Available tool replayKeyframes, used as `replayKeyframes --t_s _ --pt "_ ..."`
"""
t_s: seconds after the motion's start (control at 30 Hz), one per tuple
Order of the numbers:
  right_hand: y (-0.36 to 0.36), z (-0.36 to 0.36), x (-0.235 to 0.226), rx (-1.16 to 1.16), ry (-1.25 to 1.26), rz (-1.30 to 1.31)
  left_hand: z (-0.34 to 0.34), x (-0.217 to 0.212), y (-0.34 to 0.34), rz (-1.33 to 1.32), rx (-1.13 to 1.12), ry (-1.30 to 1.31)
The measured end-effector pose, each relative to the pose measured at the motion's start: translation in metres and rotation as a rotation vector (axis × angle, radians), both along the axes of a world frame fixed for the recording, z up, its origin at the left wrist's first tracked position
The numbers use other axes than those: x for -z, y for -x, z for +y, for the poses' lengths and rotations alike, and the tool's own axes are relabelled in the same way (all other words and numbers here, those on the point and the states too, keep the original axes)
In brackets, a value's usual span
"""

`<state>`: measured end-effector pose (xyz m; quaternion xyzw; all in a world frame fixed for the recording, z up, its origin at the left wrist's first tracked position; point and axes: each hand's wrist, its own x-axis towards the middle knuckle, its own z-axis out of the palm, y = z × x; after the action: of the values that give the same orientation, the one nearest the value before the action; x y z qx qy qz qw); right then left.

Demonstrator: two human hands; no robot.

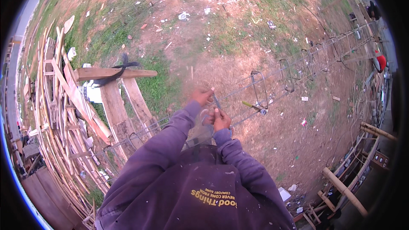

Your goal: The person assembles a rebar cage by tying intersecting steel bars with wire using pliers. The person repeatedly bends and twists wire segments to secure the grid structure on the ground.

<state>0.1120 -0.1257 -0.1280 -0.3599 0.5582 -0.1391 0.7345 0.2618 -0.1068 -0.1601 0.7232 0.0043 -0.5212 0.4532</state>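
A long cage of thin steel bars (240, 90) crosses in front of me, from lower left to upper right. My left hand (203, 97) is closed at the top of a bent steel stirrup (217, 101) on these bars. Below it, my right hand (220, 120) grips the same stirrup lower down, thumb raised. Just right of my hands stands another rectangular stirrup (259, 88). By its lower end is a tool with a yellow-green handle (250, 104); its exact kind is unclear. A bundle of black wire (115, 75) lies over a wooden board (140, 73) to the left.
Bamboo poles and planks (64, 115) are piled at the left. Wooden boards (114, 102) prop the cage's left part. More stirrups (307, 64) line the cage toward the right. Litter dots the grass and dirt. Bamboo framing (345, 191) stands at lower right, and a red object (380, 61) at far right.
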Motion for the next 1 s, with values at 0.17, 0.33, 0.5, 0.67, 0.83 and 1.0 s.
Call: replayKeyframes --t_s 0.17,0.33,0.5,0.67,0.83,1.0 --pt "0.000 -0.002 -0.002 -0.042 0.032 -0.010 -0.005 -0.001 -0.002 -0.121 0.032 0.007" --pt "0.001 -0.003 -0.008 -0.064 0.023 -0.014 0.022 -0.038 0.037 -1.008 0.267 0.300" --pt "0.001 -0.001 -0.007 -0.058 0.094 -0.057 0.035 -0.046 0.026 -0.332 0.041 0.238" --pt "0.000 -0.005 -0.008 -0.102 0.084 -0.044 0.011 -0.022 -0.017 0.170 0.315 -0.078" --pt "-0.003 -0.012 -0.013 -0.144 0.095 -0.012 -0.005 -0.019 -0.024 0.236 0.375 -0.092" --pt "-0.006 -0.013 -0.008 -0.155 0.140 -0.025 -0.008 -0.023 -0.027 0.287 0.323 -0.026"
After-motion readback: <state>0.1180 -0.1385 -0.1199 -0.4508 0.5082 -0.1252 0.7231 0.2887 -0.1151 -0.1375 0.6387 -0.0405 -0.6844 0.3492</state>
